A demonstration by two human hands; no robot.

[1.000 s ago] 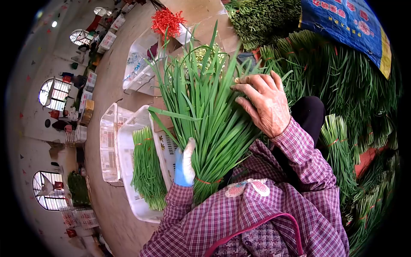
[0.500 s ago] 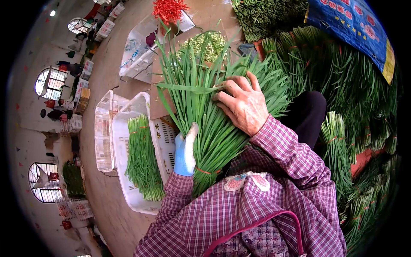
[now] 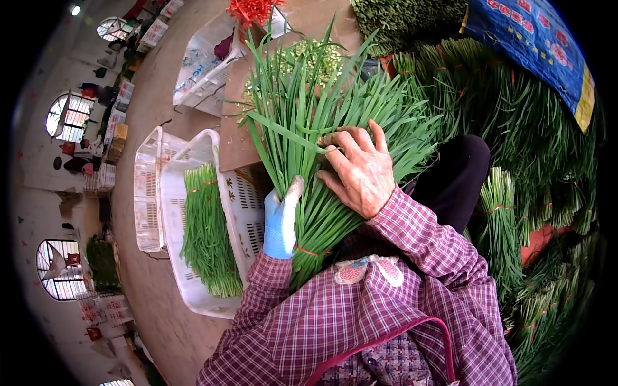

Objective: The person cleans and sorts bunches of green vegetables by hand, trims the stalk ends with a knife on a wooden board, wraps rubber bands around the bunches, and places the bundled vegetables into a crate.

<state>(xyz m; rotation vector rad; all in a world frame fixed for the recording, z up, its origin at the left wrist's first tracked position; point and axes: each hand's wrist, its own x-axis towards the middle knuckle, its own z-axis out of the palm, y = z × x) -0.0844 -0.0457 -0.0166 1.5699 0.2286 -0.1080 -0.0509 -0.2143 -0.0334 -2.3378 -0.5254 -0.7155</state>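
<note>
A large bunch of long green leafy stalks [image 3: 380, 119] leans up from my lap, its lower end tied with a red band [image 3: 308, 251]. My left hand [image 3: 282, 219], in a blue and white glove, grips the bunch from its left side, just above the band; the fingers behind the leaves are hidden. Bare, my right hand [image 3: 360, 168] rests on the upper leaves with its fingers bent and somewhat spread, thumb and index finger touching a leaf. The leaves fan out above and to the right of both hands.
At left, a white crate [image 3: 193, 283] holds a tied green bundle [image 3: 209, 231]; another crate [image 3: 149, 193] stands beside it. A bin [image 3: 209, 80], red strips [image 3: 251, 9] and a brown board [image 3: 238, 141] lie ahead. Piled green bundles [image 3: 502, 225] and a blue sack [image 3: 534, 45] are at right.
My right hand has moved left and down across the leaves, which now spread farther right. My left hand keeps its grip on the bunch. The camera view has shifted slightly.
</note>
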